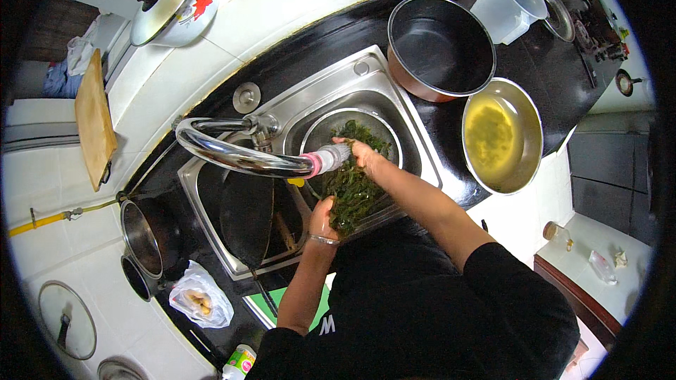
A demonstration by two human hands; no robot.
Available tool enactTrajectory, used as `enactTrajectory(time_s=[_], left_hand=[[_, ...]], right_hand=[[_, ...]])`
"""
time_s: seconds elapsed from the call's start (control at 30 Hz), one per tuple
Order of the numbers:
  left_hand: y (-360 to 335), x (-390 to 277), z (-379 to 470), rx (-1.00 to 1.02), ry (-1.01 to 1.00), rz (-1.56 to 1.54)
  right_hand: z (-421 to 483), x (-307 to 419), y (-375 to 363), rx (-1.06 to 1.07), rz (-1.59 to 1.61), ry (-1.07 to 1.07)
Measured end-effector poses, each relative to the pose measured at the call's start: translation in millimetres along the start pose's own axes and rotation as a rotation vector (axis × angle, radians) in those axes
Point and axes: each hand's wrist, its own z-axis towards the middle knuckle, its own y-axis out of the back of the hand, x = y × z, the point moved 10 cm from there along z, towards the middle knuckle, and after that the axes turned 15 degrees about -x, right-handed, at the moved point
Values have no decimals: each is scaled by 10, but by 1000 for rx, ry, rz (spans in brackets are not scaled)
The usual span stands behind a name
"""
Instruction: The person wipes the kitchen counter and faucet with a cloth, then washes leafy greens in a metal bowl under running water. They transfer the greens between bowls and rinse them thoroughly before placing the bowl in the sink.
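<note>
Both hands hold a clump of wet, dark green leafy vegetables (351,198) over the right basin of a steel sink (417,155). My left hand (323,217), with a bracelet at the wrist, grips the clump's near left end from below. At its upper part, my right hand (359,152) closes on the leaves, right beside the nozzle of the chrome faucet (243,161). Under the hands, a round metal bowl (398,140) sits in the basin, with more leaves lying over it. The leaves and the nozzle hide some of the fingers.
A frying pan (245,216) rests in the left basin. Right of the sink stand a dark pot (438,47), a metal pot holding yellowish liquid (491,134) and a translucent plastic container (504,8). A plastic bag (200,295) and more pots (142,237) are at the lower left.
</note>
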Motion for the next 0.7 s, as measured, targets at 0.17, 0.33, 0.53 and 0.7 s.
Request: enactTrajectory(time_s=[0.17, 0.33, 0.53, 0.7], left_hand=[[335, 124, 558, -72, 28, 113], [348, 284, 1081, -215, 139, 194], [25, 352, 1290, 355, 149, -146], [-57, 300, 1740, 611, 13, 55]], right_hand=[[-137, 325, 356, -355, -533, 223], [-807, 582, -25, -289, -1026, 882], [-1528, 196, -442, -6, -1416, 1248], [-1962, -135, -514, 214, -1509, 1436]])
